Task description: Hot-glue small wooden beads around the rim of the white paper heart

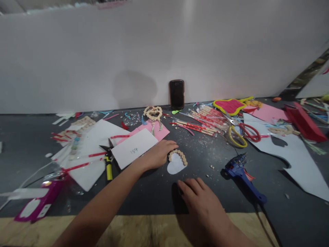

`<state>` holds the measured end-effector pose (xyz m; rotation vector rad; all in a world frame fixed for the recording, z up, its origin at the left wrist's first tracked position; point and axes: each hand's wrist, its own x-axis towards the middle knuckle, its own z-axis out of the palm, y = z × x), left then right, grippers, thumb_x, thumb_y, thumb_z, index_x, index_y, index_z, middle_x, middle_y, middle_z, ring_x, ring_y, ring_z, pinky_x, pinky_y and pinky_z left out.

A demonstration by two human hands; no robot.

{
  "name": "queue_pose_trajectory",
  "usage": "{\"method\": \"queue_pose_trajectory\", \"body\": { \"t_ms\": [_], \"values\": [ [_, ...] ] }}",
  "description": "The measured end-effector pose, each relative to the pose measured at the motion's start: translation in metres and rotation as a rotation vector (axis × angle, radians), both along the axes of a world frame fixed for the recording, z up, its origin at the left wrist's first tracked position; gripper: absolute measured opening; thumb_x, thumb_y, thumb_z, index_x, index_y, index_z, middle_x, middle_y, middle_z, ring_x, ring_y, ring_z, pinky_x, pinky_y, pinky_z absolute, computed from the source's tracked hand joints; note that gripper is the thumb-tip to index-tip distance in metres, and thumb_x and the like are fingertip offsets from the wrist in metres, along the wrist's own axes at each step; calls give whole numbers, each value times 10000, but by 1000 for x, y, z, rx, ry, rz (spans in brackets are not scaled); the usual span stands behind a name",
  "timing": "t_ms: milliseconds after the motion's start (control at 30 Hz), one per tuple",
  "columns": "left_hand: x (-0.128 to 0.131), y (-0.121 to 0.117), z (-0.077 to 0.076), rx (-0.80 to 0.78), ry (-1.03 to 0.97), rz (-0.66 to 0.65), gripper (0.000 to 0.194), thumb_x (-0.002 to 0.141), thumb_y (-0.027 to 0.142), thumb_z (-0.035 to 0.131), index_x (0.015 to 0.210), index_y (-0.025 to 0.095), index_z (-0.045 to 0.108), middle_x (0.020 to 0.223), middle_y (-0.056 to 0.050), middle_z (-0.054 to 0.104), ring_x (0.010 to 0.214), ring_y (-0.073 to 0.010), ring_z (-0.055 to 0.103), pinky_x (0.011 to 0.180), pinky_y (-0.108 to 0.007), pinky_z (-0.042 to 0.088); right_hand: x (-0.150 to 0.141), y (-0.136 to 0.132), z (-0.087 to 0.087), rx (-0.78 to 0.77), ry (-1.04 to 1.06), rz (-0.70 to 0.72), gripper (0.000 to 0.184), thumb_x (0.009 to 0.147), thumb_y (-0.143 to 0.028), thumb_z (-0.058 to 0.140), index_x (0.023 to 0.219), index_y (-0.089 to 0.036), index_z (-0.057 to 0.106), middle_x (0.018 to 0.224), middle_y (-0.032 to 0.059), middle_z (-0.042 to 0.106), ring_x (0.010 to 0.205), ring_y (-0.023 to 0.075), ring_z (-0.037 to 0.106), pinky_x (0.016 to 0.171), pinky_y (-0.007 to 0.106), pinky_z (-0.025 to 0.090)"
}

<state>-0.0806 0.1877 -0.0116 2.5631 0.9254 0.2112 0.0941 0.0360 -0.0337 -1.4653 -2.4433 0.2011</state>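
A white paper heart (175, 165) lies on the dark table (144, 192), its upper right edge lined with small beige beads (180, 155). My left hand (158, 154) rests at the heart's left side, fingers curled and touching its edge. My right hand (199, 197) lies flat on the table just below and right of the heart, fingers stretched out, holding nothing. A few loose beads (212, 167) sit to the right of the heart.
A blue glue gun (241, 173) lies right of my right hand. White paper sheets (133, 147), pink paper (159, 132), a finished beaded heart (153, 112), a phone (177, 94) against the wall, bead sticks (200, 123), scissors (243, 133) and a yellow-handled cutter (109, 164) crowd the table.
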Motion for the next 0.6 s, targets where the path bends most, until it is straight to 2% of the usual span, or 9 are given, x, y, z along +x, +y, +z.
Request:
{"method": "queue_pose_trajectory", "body": {
  "t_ms": [167,333,600],
  "values": [
    [3,1,2,-7,5,-18,510,740,-29,380,1183,162,544,1263,-88,554,1178,-182,469,1013,-360,368,-17,17,11,-47,-144,-23,429,798,-238,612,1216,-208,519,973,75,628,803,219,561,642,341,458],
    [3,1,2,-35,-7,6,504,776,10,386,1238,179,497,1265,-84,556,1169,-189,473,982,-368,394,-24,25,10,-58,-187,-49,435,792,-343,624,1202,-235,530,937,79,620,817,238,564,612,343,439],
    [4,1,2,-33,15,3,495,793,25,388,1274,125,451,1266,-116,552,1164,-204,475,960,-349,405,-21,24,9,-56,-223,-27,471,778,-366,634,1214,-223,528,937,74,621,830,250,557,625,367,440]
  ]
}}
